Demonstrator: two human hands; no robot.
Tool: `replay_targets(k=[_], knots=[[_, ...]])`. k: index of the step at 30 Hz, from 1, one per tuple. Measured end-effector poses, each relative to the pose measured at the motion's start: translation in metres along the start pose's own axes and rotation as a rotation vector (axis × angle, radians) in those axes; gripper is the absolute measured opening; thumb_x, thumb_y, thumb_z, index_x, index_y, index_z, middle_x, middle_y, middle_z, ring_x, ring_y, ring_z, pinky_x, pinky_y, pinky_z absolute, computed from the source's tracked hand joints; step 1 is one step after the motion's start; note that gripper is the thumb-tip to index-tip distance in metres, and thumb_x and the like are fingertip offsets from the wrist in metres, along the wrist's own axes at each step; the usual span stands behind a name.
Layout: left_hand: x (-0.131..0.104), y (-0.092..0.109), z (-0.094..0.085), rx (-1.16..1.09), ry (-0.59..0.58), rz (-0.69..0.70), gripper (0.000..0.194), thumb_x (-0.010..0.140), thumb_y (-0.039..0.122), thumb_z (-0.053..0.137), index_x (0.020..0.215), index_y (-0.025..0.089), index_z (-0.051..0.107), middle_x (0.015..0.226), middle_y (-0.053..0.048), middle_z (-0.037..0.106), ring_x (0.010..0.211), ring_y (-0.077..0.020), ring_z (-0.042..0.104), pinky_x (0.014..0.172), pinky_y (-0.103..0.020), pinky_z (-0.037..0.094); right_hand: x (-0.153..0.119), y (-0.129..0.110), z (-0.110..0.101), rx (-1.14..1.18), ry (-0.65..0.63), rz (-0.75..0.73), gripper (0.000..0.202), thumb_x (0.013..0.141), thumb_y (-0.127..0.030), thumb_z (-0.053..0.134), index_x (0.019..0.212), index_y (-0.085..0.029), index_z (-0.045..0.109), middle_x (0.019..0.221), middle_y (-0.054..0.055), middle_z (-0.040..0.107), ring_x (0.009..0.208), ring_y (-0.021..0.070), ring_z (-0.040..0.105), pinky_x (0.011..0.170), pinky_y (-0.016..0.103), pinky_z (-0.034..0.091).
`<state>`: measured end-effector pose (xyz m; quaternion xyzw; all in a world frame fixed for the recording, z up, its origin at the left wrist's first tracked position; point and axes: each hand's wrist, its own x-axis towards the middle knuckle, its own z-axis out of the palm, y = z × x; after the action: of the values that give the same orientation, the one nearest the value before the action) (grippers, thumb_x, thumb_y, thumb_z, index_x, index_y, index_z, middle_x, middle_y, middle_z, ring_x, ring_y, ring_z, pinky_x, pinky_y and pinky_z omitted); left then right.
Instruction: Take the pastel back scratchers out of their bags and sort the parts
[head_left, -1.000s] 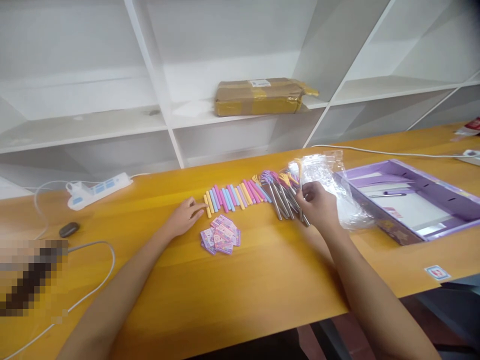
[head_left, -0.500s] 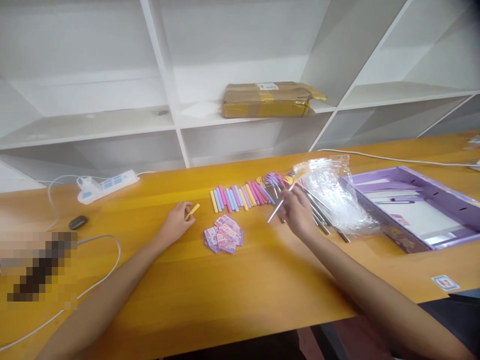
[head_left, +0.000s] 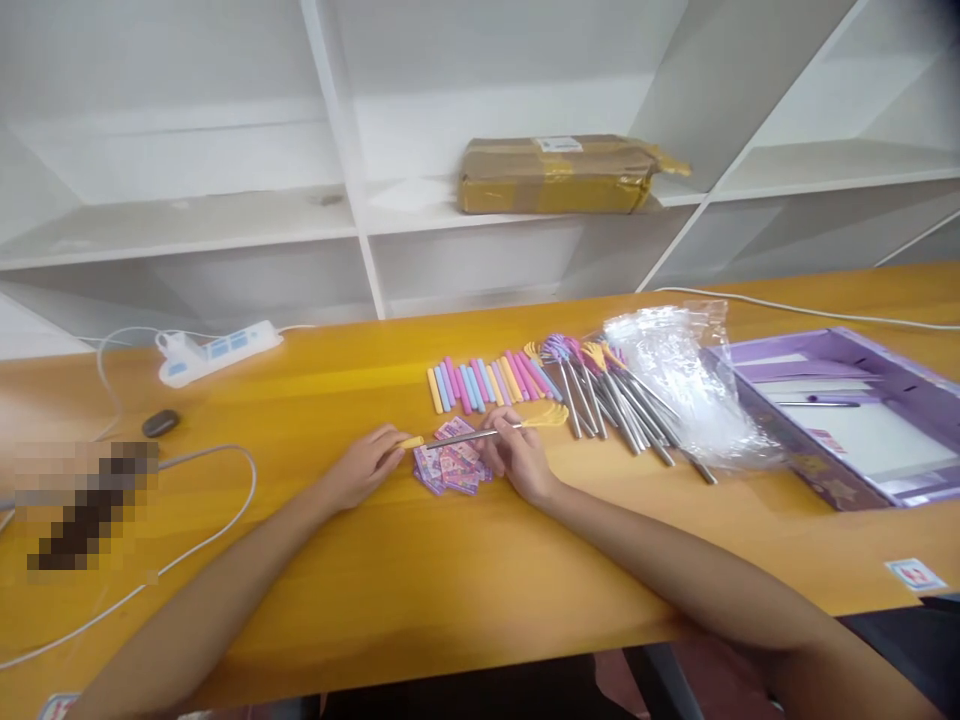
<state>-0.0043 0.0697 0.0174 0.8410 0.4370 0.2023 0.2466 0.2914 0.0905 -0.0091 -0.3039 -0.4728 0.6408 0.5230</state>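
My left hand [head_left: 369, 465] is closed on a short yellow handle sleeve [head_left: 412, 442]. Closed round the metal rod of a back scratcher [head_left: 471, 435] is my right hand [head_left: 523, 458], with the yellow claw-shaped head pointing right. The rod's bare end meets or lies right at the sleeve; whether it is inside I cannot tell. Below the rod lies a small pile of pink and purple cards [head_left: 454, 466]. Behind it runs a row of pink, blue and yellow sleeves [head_left: 480, 385]. Several more back scratchers [head_left: 615, 400] with coloured heads lie to the right.
Clear plastic bags [head_left: 675, 380] lie beside the back scratchers. A purple box [head_left: 814, 450] holding a pen and papers stands at the right. On the left are a power strip [head_left: 221, 352], a dark small object [head_left: 160, 424] and a cable. A taped carton [head_left: 555, 180] sits on the shelf.
My right hand has moved left from the back scratcher pile, bringing one over the cards. The rod now lies nearly level, its end at the yellow sleeve in my left hand.
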Motion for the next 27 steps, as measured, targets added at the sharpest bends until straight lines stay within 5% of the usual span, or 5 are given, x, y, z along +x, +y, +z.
replay_targets(k=[9,27], knots=[[-0.006,-0.003,0.004,0.028,-0.053,-0.012,0.039,0.115,0.042,0.034,0.133,0.022,0.061,0.122,-0.010,0.069,0.110,-0.0236,0.066,0.101,-0.037,0.052,0.003,0.004,-0.007,-0.128,-0.066,0.006,0.037,0.101,-0.061,0.059,0.095,-0.025,0.061,0.045,-0.008,0.048,0.048,0.0152,0.047,0.063,0.029,0.048],[-0.011,-0.008,0.012,0.108,-0.061,-0.009,0.046,0.115,0.043,0.031,0.149,0.030,0.059,0.137,-0.008,0.071,0.119,-0.0252,0.070,0.105,-0.040,0.055,-0.001,-0.004,-0.011,-0.257,-0.193,-0.031,0.037,0.105,-0.061,0.055,0.104,-0.026,0.065,0.051,-0.005,0.049,0.065,0.0210,0.060,0.071,0.035,0.050]])
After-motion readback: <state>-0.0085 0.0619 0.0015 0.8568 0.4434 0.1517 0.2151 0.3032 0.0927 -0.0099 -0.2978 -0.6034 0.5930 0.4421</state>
